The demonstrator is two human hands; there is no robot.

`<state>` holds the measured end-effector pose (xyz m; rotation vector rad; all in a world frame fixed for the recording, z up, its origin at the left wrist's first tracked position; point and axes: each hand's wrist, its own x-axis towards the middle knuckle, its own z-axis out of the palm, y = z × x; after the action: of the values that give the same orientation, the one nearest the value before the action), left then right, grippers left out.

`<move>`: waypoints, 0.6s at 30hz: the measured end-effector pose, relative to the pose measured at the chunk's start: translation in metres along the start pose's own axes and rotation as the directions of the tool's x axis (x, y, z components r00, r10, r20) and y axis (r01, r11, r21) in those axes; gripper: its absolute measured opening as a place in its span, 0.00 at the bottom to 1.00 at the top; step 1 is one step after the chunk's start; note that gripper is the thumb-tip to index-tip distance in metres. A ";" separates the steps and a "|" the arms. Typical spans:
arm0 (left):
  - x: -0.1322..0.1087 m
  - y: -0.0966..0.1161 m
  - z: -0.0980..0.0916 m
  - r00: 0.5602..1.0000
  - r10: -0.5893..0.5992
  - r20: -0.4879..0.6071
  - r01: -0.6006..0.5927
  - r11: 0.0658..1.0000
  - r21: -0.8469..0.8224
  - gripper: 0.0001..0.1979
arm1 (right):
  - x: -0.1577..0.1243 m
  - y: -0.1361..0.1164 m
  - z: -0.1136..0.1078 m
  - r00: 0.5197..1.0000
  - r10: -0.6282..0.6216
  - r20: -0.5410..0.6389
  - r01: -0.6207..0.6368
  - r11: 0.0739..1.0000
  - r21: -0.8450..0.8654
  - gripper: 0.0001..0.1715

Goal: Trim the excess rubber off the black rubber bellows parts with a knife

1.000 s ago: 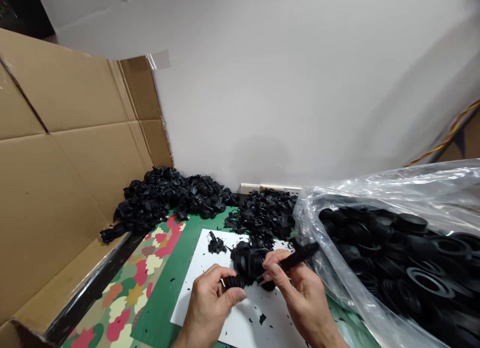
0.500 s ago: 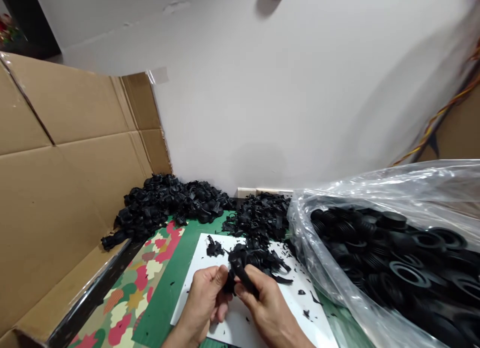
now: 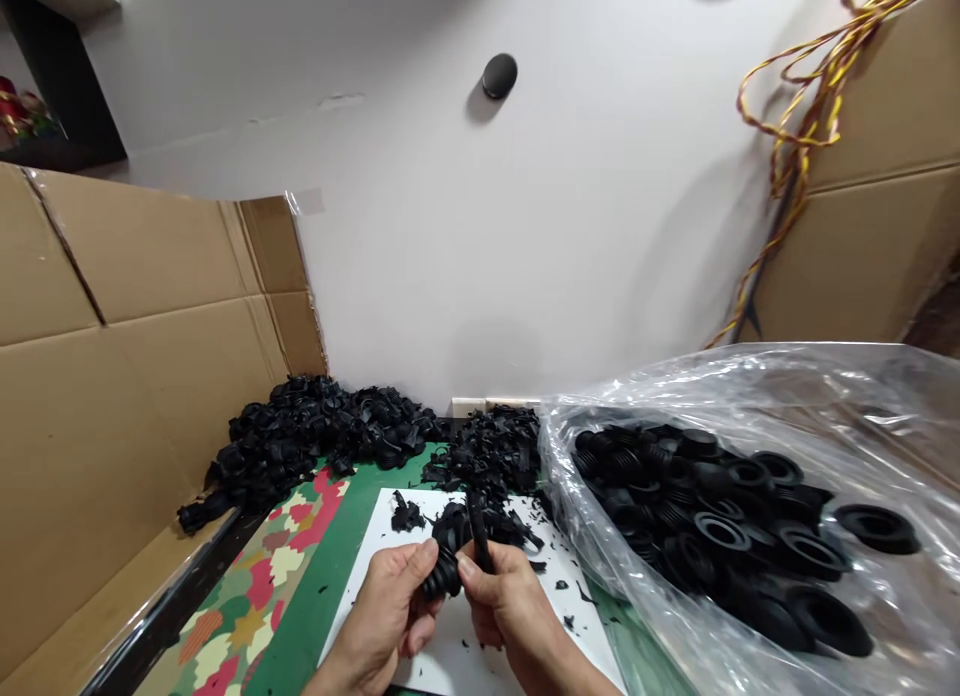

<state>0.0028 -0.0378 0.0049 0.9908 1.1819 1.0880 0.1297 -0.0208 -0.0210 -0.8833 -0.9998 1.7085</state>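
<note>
Fingers of the left hand (image 3: 379, 608) are pinching a ribbed rubber piece (image 3: 442, 574) above a white board (image 3: 439, 661), while the right hand (image 3: 514, 598) is gripping a black tool (image 3: 478, 528) upright just beside it. Behind them, black scraps (image 3: 495, 446) are lying piled. A clear bag (image 3: 570, 491) on the right is holding more rubber rings (image 3: 720, 532); on the left, cardboard (image 3: 161, 376) is standing beside another dark heap (image 3: 300, 421).
</note>
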 end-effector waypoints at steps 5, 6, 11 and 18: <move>-0.001 0.004 0.008 0.999 -0.040 -0.014 0.040 0.999 -0.006 0.24 | 0.000 -0.010 0.005 0.989 -0.127 -0.074 0.113 0.978 -0.176 0.23; 0.001 0.005 0.007 0.998 -0.040 -0.045 0.040 0.999 0.004 0.25 | 0.001 -0.016 0.005 0.974 -0.195 -0.112 0.163 0.956 -0.244 0.23; 0.014 0.016 -0.005 0.967 0.109 -0.232 -0.098 0.994 0.057 0.26 | -0.006 -0.069 -0.020 0.780 -0.560 -0.279 0.278 0.710 -0.647 0.20; 0.019 0.034 -0.007 0.911 0.391 -0.128 -0.292 0.833 0.470 0.18 | -0.018 -0.134 -0.092 0.574 -0.680 -0.455 -0.128 0.474 -0.871 0.11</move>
<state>-0.0072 -0.0125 0.0330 1.5139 1.5128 1.2638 0.2641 0.0146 0.0647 -1.7381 -1.2365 0.2124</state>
